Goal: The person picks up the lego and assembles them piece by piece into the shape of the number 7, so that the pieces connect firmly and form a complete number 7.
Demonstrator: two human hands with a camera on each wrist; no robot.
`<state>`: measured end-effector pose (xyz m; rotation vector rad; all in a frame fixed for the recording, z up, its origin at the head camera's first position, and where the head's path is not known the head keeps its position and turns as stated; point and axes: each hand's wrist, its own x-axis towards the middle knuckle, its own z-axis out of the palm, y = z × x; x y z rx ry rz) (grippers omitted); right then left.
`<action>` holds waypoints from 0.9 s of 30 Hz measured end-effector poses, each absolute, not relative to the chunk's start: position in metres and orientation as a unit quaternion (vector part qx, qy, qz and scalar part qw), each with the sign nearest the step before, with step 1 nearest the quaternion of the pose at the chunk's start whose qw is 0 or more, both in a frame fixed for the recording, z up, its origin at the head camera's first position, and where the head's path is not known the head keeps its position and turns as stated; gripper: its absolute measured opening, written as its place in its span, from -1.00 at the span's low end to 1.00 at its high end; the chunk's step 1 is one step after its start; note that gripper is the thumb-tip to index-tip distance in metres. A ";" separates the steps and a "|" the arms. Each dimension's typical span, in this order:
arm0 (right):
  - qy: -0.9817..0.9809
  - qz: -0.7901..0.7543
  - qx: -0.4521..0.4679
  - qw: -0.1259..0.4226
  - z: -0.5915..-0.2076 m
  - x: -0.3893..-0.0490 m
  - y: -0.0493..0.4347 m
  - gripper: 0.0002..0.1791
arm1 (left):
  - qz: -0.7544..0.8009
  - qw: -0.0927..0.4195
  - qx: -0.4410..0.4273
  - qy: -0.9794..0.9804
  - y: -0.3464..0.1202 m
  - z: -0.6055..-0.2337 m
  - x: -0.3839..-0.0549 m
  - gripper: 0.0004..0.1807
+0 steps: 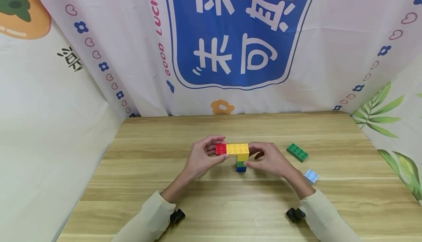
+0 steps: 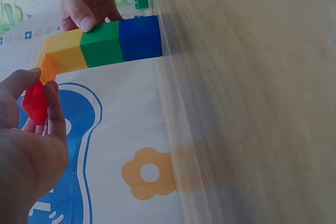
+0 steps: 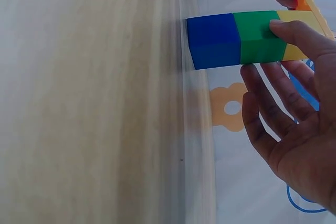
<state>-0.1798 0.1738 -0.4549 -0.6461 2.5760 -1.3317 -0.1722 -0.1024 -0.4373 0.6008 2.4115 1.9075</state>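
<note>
A small tower stands upright on the table, with a blue block at the bottom, a green block over it and a yellow block higher up. On top lies a long thin yellow brick that juts out to the left. My left hand pinches a red brick at the jutting end; whether the two are joined I cannot tell. From the other side my right hand grips the tower, its thumb on the green block and its fingers behind.
To the right of the right hand lies a green brick on the wooden table. A light blue brick sits nearer, beside the right forearm. Behind the table's back edge hangs a printed white cloth.
</note>
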 end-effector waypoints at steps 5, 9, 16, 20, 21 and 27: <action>0.872 -0.430 -0.216 0.093 -0.453 -0.179 0.178 -0.43 | 0.612 0.007 0.191 0.767 -0.103 -0.436 -0.171 -0.42; 0.879 -0.421 -0.209 0.084 -0.453 -0.180 0.190 -0.39 | 0.615 0.008 0.192 0.765 -0.103 -0.436 -0.171 -0.42; 0.894 -0.402 -0.195 0.034 -0.456 -0.182 0.219 -0.40 | 0.617 0.011 0.191 0.763 -0.102 -0.437 -0.171 -0.42; 0.901 -0.391 -0.186 0.027 -0.460 -0.179 0.232 -0.38 | 0.617 0.010 0.189 0.764 -0.103 -0.437 -0.172 -0.42; 0.902 -0.389 -0.184 0.026 -0.461 -0.178 0.235 -0.38 | 0.616 0.010 0.189 0.765 -0.103 -0.437 -0.172 -0.43; 0.908 -0.382 -0.173 0.003 -0.458 -0.176 0.256 -0.39 | 0.615 0.009 0.189 0.765 -0.103 -0.437 -0.172 -0.42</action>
